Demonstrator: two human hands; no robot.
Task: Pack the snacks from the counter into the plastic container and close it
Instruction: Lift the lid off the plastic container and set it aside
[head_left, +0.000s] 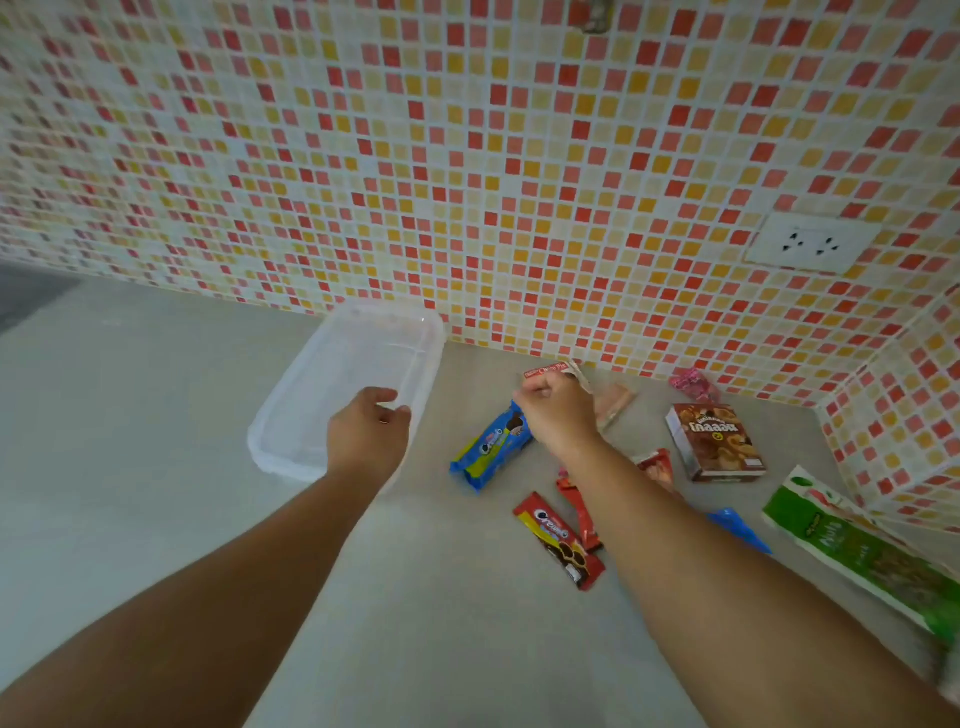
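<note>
Left grip (370, 436) prob. clamped on plastic container (358, 353) rim. Right grip (558, 410) fisted round Choco Pie pkt (545, 371), beside blue Oreo pack (488, 452).

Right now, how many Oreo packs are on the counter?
2: blue Oreo pack right of the container; red Oreo pack nearer the camera. The right arm may hide others.

Translucent plastic container (332, 364) on a matt grey counter (130, 441); glossy foil wrappers (558, 540); glazed mosaic tile wall (467, 156).

"Choco Pie" on the red packet (545, 372), "Oreo" on the blue pack (491, 448) and red pack (558, 538)
</note>
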